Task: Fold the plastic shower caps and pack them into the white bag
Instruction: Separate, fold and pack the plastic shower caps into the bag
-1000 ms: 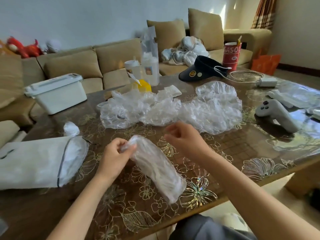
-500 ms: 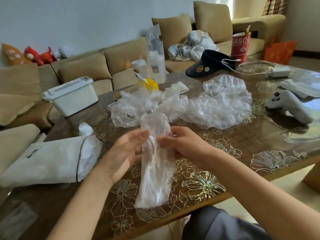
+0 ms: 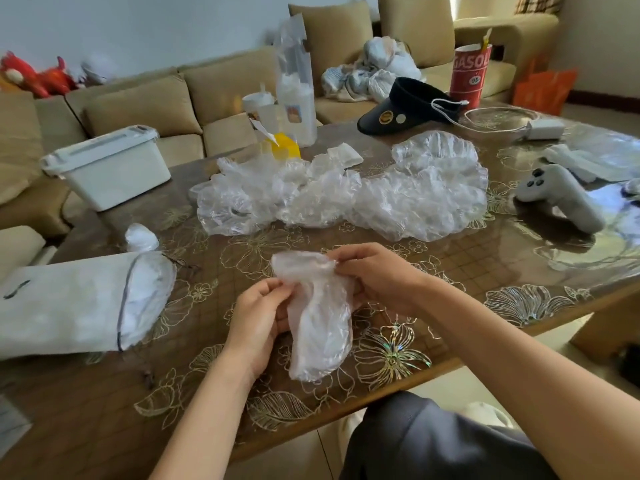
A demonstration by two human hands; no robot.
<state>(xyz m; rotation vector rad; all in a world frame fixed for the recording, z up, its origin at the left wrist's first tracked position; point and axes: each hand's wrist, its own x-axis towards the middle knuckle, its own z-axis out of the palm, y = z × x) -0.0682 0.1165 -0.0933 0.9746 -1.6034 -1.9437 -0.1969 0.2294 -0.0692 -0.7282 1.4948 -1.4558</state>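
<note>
The white bag (image 3: 69, 306) lies at the bench's (image 3: 519, 271) left. Near centre, the left hand (image 3: 256, 317) and right hand (image 3: 377, 278) both pinch a rolled shower cap (image 3: 318, 327). Loose caps (image 3: 346, 195) pile farther back.

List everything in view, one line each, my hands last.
held shower cap: 1, clear, above the table's near edge, between both hands
loose shower caps: a heap, number unclear, clear, table centre
white bag: 1, white, lying at the table's left, mouth toward the middle
storage box: 1, white, lidded, table's far left
visor: 1, dark, table's far side
controller: 1, light grey, table's right
charger: 1, white, with cable, far right
red cup: 1, red, behind the visor
sofa: 1, tan, behind the table
table: 1, brown, flower pattern
left hand: pinches the held cap's left side
right hand: pinches its top edge
</note>
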